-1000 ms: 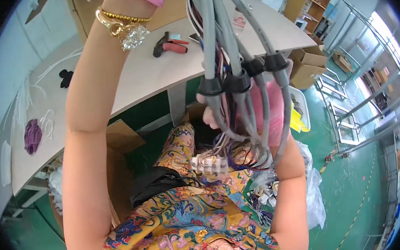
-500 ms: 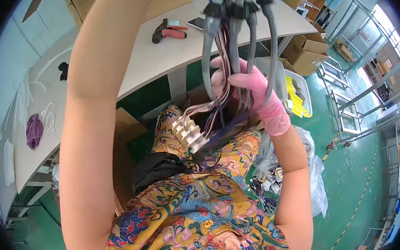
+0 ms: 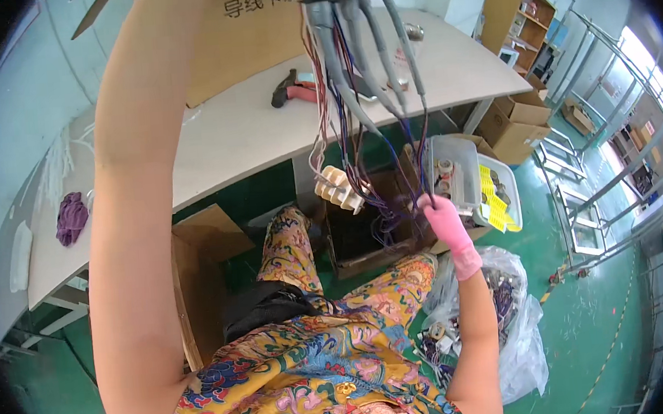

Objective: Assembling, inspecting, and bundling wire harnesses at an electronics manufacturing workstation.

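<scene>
Head camera looks steeply down (fisheye), close over lap.

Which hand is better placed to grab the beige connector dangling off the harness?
Right. The pink-gloved right hand is low among the wire ends, near the beige connector. The left arm is raised out of frame.

Left arm raised high, right hand point(image 3: 443, 218) gloved, pinching
</scene>
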Motion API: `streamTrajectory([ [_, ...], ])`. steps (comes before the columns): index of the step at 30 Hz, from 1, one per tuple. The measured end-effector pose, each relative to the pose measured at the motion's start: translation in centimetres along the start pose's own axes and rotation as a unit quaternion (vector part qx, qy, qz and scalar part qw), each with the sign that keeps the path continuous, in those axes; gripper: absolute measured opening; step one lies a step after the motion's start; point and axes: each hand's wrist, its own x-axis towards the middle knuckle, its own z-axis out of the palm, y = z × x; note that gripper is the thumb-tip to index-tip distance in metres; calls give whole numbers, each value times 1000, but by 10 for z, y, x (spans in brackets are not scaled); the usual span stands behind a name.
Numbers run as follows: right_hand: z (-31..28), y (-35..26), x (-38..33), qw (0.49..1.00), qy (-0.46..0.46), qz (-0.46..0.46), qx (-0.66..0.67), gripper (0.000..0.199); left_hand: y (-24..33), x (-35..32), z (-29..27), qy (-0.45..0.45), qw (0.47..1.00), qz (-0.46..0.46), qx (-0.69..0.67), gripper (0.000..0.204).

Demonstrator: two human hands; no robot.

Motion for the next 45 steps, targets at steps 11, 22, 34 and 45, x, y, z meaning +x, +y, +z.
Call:
streamTrajectory([
  [11,-29,-211,46,912,65,-372,158,96,-56,-46,97,39,999,-26,-8,25],
  [22,63,-221,31,763,-284,-187,550,136,-119,-50,102,37,996,48,60,28],
  [34,45,-234,0,866,-214,-31,451,29,-103,-52,37,159,963,92,197,33],
  [45,-26,-212,-10,901,191,-223,-318,31,-94,-277,-77,222,913,-145,-310,30],
])
